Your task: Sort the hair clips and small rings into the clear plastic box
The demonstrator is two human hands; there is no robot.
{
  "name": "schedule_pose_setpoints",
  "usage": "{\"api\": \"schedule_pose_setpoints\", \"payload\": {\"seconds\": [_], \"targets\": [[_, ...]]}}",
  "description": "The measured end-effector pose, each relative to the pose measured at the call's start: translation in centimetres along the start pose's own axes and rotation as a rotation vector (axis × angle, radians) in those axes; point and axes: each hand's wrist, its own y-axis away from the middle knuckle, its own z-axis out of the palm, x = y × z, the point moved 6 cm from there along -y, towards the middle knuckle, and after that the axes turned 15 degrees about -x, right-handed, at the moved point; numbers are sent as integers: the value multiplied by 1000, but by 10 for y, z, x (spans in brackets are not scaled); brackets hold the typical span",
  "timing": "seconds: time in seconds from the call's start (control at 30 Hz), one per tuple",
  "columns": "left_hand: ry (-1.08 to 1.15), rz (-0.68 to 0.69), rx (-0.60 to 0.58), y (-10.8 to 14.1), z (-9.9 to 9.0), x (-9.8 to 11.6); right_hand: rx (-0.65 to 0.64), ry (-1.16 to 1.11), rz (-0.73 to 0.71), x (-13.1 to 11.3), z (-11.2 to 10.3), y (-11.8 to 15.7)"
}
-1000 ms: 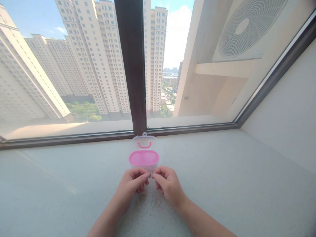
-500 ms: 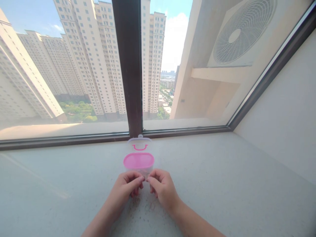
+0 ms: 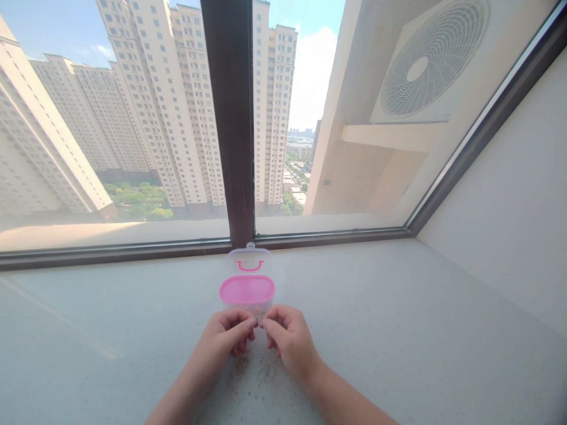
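My left hand (image 3: 229,334) is closed in a pinch, and a small, thin, dark band (image 3: 256,321) shows at the thumb tip. Almost touching it, my right hand (image 3: 286,336) pinches with thumb and forefinger; a thin, pale curved edge shows there, too small to tell whether it is the same band. Just beyond the fingertips stands a clear box with a pink oval inner tray (image 3: 247,290). Its clear lid (image 3: 249,254), with a pink handle, is tipped up behind it. Below the hands, several thin loops (image 3: 266,372) like small rubber bands lie on the sill.
The pale speckled sill (image 3: 398,330) spreads out on both sides of the hands. Behind the box runs a dark window frame (image 3: 241,227). A white wall (image 3: 509,224) closes off the right side. Tall buildings and an air-conditioner fan (image 3: 417,69) stand outside the glass.
Both hands keep the same pinch, fingertips close together. The view has shifted slightly, so the box and hands appear a little further left and lower.
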Motion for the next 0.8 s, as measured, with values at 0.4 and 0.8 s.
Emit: {"api": "schedule_pose_setpoints", "payload": {"seconds": [0.4,0.8], "targets": [[-6,-14,1,0,0,0,5,10,9,-2,-1,1],[-7,0,-7,0,1,0,-3,23,-5,-3,0,2]]}}
